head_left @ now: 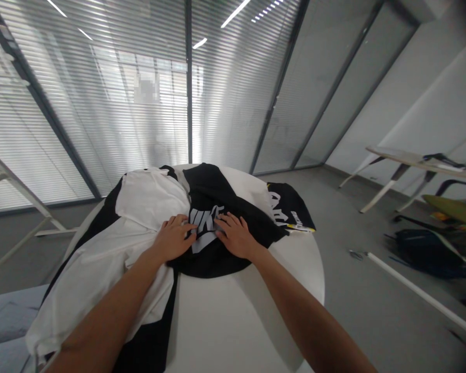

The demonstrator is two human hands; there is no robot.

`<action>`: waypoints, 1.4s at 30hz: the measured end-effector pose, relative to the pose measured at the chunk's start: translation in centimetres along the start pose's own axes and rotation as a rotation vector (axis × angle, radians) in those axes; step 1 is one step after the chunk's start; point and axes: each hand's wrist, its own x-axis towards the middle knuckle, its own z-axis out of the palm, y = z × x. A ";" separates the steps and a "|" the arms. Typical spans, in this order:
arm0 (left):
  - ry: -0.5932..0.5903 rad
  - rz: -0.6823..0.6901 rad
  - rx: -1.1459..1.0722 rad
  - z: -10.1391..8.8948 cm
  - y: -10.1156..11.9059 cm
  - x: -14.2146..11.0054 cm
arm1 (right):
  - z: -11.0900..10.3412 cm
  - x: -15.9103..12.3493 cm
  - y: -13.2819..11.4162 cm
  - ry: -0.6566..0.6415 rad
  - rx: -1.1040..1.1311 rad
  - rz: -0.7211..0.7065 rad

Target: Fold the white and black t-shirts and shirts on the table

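Black shirt [213,263] lies on a white table [217,316], right under the fingers

Two hands rest on the black shirt with their palms down. The left hand [173,241] lies on one side of it, with its fingers bent a little and its thumb stretched away from them. The right hand [236,237] lies on the other side, with its fingers spread apart. Between the two thumbs are big gray letters [205,223] and a gray curved mark [205,240].

Just left of the left fingers is white cloth [112,254]. It runs back toward the person, beside the left arm. Black cloth [151,344] peeks out from under it. A bare bit of table is closer to the body than the fingers are.

Near the right fingers, a bit past them, is another black piece [297,199] with white letters and yellow trim. It lies at the table's edge.

Well to the left of the fingers stands a white metal frame [21,185]. Well to the right, a white bar [419,290] is near a dark, blurry heap [427,251]. Past those is a table with a wooden top [404,156]. Straight ahead, beyond the fingers, is a tall glass wall with blinds [236,93].
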 end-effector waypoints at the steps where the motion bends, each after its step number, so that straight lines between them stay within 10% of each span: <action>1: 0.006 0.005 -0.002 0.0 -0.1 0.0 | -0.1 -0.1 0.0 -0.020 0.014 -0.022; 29: -0.092 0.119 -0.033 -0.4 0.0 -0.5 | -2.9 -0.3 0.4 -0.210 0.215 -0.129; 37: -0.017 0.201 -0.083 -0.5 0.1 -0.5 | -2.8 0.5 1.2 0.063 0.110 -0.049; 42: -0.032 0.184 -0.043 0.4 -0.7 -0.4 | -3.3 0.5 3.2 0.209 -0.068 0.281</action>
